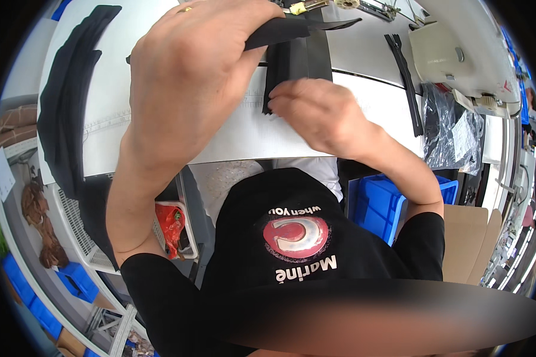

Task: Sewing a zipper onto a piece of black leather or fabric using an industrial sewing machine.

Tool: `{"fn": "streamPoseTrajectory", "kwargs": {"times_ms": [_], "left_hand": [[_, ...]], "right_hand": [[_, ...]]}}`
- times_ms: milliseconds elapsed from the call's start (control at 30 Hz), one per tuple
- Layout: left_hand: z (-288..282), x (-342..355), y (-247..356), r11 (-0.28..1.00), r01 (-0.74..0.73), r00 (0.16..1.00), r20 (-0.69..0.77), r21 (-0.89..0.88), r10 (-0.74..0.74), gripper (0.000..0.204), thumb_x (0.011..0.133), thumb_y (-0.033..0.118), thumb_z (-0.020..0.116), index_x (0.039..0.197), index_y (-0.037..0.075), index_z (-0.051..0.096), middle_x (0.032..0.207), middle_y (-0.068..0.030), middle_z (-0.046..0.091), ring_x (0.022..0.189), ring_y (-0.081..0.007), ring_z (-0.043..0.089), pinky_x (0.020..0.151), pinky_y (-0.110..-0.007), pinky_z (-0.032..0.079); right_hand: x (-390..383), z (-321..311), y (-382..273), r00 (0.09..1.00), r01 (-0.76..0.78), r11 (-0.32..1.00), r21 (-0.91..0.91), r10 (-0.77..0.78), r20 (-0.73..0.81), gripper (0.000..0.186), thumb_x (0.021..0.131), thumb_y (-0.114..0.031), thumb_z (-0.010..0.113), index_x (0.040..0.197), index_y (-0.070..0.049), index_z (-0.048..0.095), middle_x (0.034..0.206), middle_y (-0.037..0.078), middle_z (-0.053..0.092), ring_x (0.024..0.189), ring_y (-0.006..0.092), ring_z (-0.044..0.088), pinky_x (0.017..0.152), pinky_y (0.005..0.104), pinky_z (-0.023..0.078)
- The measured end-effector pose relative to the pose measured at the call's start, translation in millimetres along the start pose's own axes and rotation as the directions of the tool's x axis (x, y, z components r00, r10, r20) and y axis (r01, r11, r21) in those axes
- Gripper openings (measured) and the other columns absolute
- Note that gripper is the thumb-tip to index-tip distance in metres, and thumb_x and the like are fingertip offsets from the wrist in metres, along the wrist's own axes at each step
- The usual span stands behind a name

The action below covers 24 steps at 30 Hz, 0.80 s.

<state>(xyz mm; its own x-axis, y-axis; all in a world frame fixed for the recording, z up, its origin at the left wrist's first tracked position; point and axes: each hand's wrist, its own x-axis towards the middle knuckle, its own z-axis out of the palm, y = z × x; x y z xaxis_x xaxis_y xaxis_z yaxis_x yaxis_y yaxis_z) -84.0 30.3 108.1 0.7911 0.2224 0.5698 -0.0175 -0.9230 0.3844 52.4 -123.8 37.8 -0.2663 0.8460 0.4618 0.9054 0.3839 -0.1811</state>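
Note:
My left hand is raised over the white work surface, fingers curled round a black strip near the metal machine parts. My right hand is closed, its fingertips pinching the lower end of a black zipper tape that lies along a dark panel. Another black zipper lies to the right on the white table. Long black fabric pieces hang over the table's left edge.
A cream sewing machine body stands at upper right beside a plastic bag. Below are a blue bin, cardboard and a white basket with a red bag nearby. More blue bins sit at left.

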Motion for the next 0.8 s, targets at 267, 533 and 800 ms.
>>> {"fn": "streamPoseTrajectory", "kwargs": {"times_ms": [267, 533, 800], "left_hand": [[-2.6, 6.9, -4.3, 0.999, -0.041, 0.999, 0.03, -0.017, 0.042, 0.019, 0.083, -0.003, 0.064, 0.102, 0.001, 0.068, 0.091, -0.0101, 0.069, 0.08, -0.02, 0.066, 0.073, -0.028, 0.05], [8.1, 11.1, -7.8, 0.984, -0.15, 0.981, -0.137, -0.096, 0.137, 0.021, 0.069, -0.005, 0.068, 0.09, -0.003, 0.066, 0.076, -0.0162, 0.066, 0.065, -0.0289, 0.065, 0.057, -0.032, 0.051], [6.6, 13.9, -11.3, 0.986, -0.133, 0.987, -0.108, -0.098, 0.122, 0.021, 0.068, -0.005, 0.069, 0.089, -0.003, 0.066, 0.074, -0.0155, 0.065, 0.063, -0.0278, 0.064, 0.056, -0.032, 0.05]], "right_hand": [[-7.3, -27.6, 3.0, 0.974, -0.17, 0.983, -0.07, 0.157, -0.165, 0.02, 0.076, 0.003, 0.07, 0.095, 0.0, 0.067, 0.099, 0.009, 0.071, 0.087, 0.0233, 0.069, 0.073, 0.0332, 0.055], [-31.7, 18.9, -3.5, 0.988, -0.077, 0.993, -0.085, 0.065, -0.139, 0.019, 0.069, -0.003, 0.066, 0.087, 0.0, 0.067, 0.098, 0.011, 0.07, 0.094, 0.0249, 0.069, 0.083, 0.0371, 0.056], [-29.5, 23.9, -9.6, 0.996, -0.058, 0.993, -0.1, 0.05, -0.078, 0.016, 0.071, 0.001, 0.066, 0.087, 0.003, 0.065, 0.099, 0.015, 0.07, 0.093, 0.0261, 0.07, 0.079, 0.037, 0.058]]}}
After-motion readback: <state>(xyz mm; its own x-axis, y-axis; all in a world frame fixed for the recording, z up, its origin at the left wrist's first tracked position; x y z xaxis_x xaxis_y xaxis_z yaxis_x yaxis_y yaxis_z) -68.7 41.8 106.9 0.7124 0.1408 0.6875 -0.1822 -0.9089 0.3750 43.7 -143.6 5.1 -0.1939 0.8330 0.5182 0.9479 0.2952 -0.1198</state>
